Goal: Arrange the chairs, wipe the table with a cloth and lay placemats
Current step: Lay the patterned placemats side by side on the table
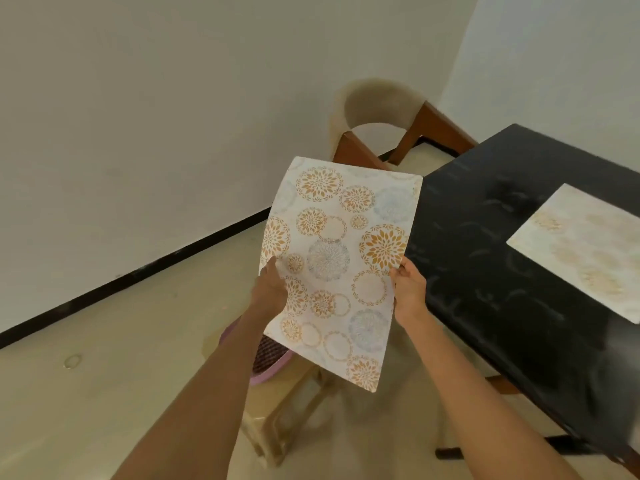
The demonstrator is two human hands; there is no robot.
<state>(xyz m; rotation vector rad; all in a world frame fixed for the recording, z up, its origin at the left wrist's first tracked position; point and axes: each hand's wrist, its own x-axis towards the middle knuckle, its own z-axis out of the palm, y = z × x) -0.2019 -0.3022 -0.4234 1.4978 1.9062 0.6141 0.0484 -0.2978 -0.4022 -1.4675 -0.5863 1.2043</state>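
I hold a white placemat (341, 258) printed with orange and grey flower circles in the air, left of the black table (485, 265). My left hand (270, 289) pinches its left edge and my right hand (408, 289) grips its right edge. A second placemat (585, 247) lies flat on the table at the right. A beige chair with brown wooden legs (377, 112) stands at the table's far end, near the wall.
A beige plastic stool (287, 417) stands on the floor under my arms, with a pink basket (266, 358) on it, partly hidden by the held placemat. White walls with a black skirting line run along the left.
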